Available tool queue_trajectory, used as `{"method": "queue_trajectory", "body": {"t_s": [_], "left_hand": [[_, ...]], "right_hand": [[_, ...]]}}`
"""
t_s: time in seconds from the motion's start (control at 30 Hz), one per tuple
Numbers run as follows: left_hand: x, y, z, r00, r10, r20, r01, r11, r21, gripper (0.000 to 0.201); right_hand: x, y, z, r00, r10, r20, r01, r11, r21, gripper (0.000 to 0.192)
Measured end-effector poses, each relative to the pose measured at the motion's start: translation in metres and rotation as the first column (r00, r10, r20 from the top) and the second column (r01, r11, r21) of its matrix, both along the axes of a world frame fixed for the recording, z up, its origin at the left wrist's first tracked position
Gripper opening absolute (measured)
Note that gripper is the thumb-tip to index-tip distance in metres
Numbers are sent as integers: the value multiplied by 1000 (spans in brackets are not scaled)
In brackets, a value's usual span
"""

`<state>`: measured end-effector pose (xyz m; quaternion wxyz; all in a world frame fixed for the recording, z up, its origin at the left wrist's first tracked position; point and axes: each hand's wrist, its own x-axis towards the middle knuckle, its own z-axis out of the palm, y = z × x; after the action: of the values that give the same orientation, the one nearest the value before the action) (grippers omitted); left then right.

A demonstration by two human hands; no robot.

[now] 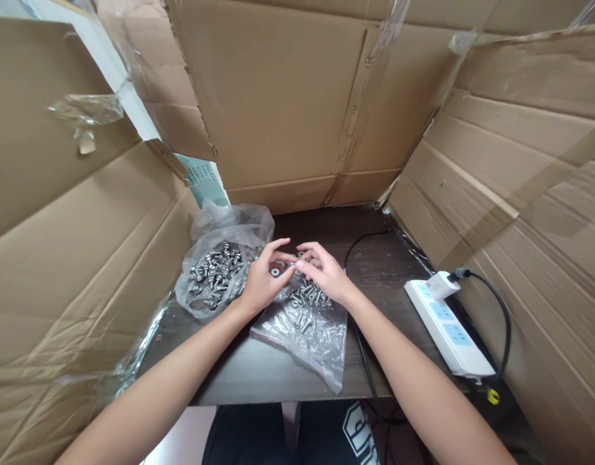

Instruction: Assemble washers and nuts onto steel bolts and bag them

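My left hand (265, 276) and my right hand (324, 271) meet fingertip to fingertip above a clear plastic bag (312, 349). Both are closed in a pinch, thumbs against fingers, on something small and mostly hidden between them. Loose metal screws (311, 294) lie on the bag just below my right hand. Several flat washers lie around and behind the fingers, one washer (275, 272) showing beside my left thumb. To the left of my left hand, an open plastic bag (232, 219) holds a heap of bolts (217, 274).
Cardboard walls (297, 97) enclose the dark table (375, 258) at the back and both sides. A white power strip (447, 329) with a plugged-in charger (441, 285) is at the right. A black cable (363, 240) runs across the table beside my right forearm.
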<state>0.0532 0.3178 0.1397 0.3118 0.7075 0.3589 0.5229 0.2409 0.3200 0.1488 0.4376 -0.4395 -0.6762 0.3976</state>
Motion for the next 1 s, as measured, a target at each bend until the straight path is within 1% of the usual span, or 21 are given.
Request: {"method": "queue_trajectory", "body": {"t_s": [0.07,0.13,0.17,0.2,0.27,0.33,0.4,0.43,0.47,0.5,0.57,0.63,0.67,0.73,0.77,0.8,0.83,0.87,0.9,0.97,1.0], "left_hand": [[0,0,0,1000,-2,3,2,1000,0,55],[0,1,-1,1000,-8,6,8,1000,3,55],[0,1,-1,1000,-11,6,11,1000,2,55],[0,1,-1,1000,-13,4,13,1000,1,55],[0,1,-2,1000,-11,-4,11,1000,-3,54],[0,1,-2,1000,-15,-12,15,1000,-4,53],[0,0,-1,1000,-27,-15,27,1000,-4,53],[0,0,-1,999,-33,-14,33,999,-5,54],[0,0,-1,999,-34,-12,34,999,-6,54],[0,0,-1,999,-32,-9,32,999,-8,54],[-1,0,-1,1000,-20,-4,20,1000,-10,54],[-1,0,-1,1000,-14,-3,13,1000,-8,53],[-1,0,-1,1000,-15,-4,15,1000,-7,53],[0,0,-1,1000,-21,-5,21,1000,-4,54],[0,0,-1,1000,-22,-6,22,1000,-4,54],[0,1,-1,1000,-20,-7,20,1000,-7,54],[0,1,-1,1000,-17,-6,17,1000,-9,54],[0,1,-1,1000,-13,-5,13,1000,-11,54],[0,1,-1,1000,-12,-3,12,1000,-12,54],[0,2,-2,1000,-13,1,13,1000,-9,53],[0,2,-2,1000,-15,1,15,1000,-6,54]], "right_hand": [[0,0,0,997,35,63,-32,998,-51,44],[0,0,0,993,18,119,-6,995,-105,59],[0,0,0,994,2,106,10,993,-115,61],[0,0,0,998,-7,68,15,993,-115,57],[-1,0,0,1000,8,-16,-9,996,-84,43],[-1,-1,1,999,36,2,-36,997,-69,39],[-1,-2,1,995,14,96,-7,997,-75,49],[-1,-2,1,992,-8,124,18,997,-74,55],[-1,-2,1,992,-25,122,34,997,-74,55],[-1,-2,1,995,-29,92,36,997,-72,50],[-1,-2,2,1000,4,5,-4,998,-65,34],[-1,-2,2,999,45,-1,-45,997,-66,31],[-1,-2,2,998,47,30,-45,996,-72,31],[-1,-2,2,995,11,95,-4,997,-78,43],[-1,-2,2,995,-9,99,16,997,-76,46],[-1,-2,2,997,-19,80,24,997,-70,43],[-1,-1,2,999,-19,47,21,998,-57,35],[-1,-1,1,1000,-7,19,7,999,-45,29],[-1,-1,1,1000,11,9,-10,999,-39,27],[-1,0,0,999,13,53,-10,998,-61,31],[-1,0,0,996,-8,88,15,997,-73,40]]}}
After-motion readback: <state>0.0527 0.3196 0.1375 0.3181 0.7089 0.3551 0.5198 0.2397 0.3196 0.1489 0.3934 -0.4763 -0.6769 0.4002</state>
